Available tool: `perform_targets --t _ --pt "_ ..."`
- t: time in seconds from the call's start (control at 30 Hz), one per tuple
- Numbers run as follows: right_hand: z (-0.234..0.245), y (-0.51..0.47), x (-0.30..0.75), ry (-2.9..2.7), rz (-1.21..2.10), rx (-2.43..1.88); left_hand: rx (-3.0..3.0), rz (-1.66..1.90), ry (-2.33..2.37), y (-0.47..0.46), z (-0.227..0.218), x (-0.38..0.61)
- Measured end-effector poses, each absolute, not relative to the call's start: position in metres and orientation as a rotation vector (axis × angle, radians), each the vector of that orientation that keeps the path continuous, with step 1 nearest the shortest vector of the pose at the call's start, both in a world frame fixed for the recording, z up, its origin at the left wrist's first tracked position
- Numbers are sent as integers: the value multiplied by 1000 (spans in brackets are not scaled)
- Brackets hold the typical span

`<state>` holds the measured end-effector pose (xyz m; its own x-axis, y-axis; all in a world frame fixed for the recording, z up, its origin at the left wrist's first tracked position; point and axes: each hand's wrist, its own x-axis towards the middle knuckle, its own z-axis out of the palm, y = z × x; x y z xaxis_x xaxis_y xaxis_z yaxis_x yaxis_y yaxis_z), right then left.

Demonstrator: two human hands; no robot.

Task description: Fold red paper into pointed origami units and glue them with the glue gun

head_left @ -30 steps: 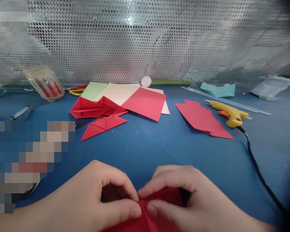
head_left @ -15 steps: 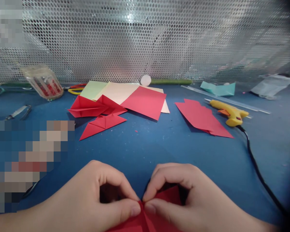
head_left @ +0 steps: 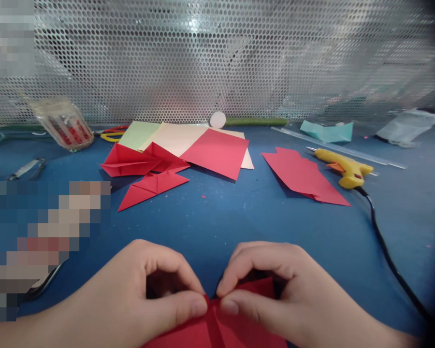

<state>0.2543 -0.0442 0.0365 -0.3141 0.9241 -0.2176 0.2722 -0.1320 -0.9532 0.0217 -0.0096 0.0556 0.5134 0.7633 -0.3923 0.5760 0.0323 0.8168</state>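
At the near edge of the view, a folded sheet of red paper [head_left: 239, 328] is pinched between both hands. My left hand [head_left: 155, 285] grips it by thumb and forefinger at the upper left of a middle crease. Just across that crease, my right hand [head_left: 264, 285] pinches the paper the same way. A red flap sticks up behind the right thumb. The lower part of the sheet is cut off by the frame. Farther back lie red folded paper pieces [head_left: 154, 188], some with raised creases, to the left of centre.
Behind stand a flat red sheet [head_left: 217, 154] on cream and green paper, and a jar [head_left: 67, 128] with red bits. At right lie red paper sheets [head_left: 304, 176], a yellow glue gun [head_left: 344, 166] with a black cord, and clear sticks [head_left: 333, 145]. A perforated metal screen [head_left: 217, 63] closes the back.
My fingertips have moved slightly apart along the crease, and more of the red paper shows between and below them. The things on the table have stayed put.
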Motion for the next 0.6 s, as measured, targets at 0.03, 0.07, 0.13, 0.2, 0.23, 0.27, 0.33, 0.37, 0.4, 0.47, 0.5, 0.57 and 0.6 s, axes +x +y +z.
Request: perform_targets --t 0.03,0.07,0.13,0.2,0.23,0.27,0.33,0.37,0.4,0.47,0.5,0.57,0.6 --pt "38 -43 255 -1577 1469 -1376 1662 231 1128 -9 53 20" --pt "39 -43 255 -1580 1456 -1399 1684 261 1095 -8 50 18" --pt "39 -43 257 -1577 1442 -1427 1718 356 1098 -9 47 13" --pt "39 -44 260 -1575 1451 -1444 1719 420 1215 -11 47 10" --pt "38 -44 261 -1567 1452 -1455 1704 423 1280 -14 48 9" --pt "38 -44 262 -1551 1456 -1464 1682 407 1332 -16 50 8" --pt "38 -43 262 -1510 1443 -1479 1703 347 1363 -19 54 8" --pt "38 -42 262 -1498 1413 -1487 1764 326 1332 -19 54 9" --pt "39 -41 261 -1499 1371 -1491 1846 302 1277 -19 55 9" --pt "40 -40 260 -1523 1283 -1488 2005 268 1156 -18 53 9" --pt "40 -40 259 -1540 1251 -1485 2054 263 1107 -17 52 9" --pt "41 -40 258 -1565 1227 -1467 2087 277 1081 -16 50 9" --pt "41 -40 258 -1574 1216 -1455 2092 290 1099 -15 49 9"
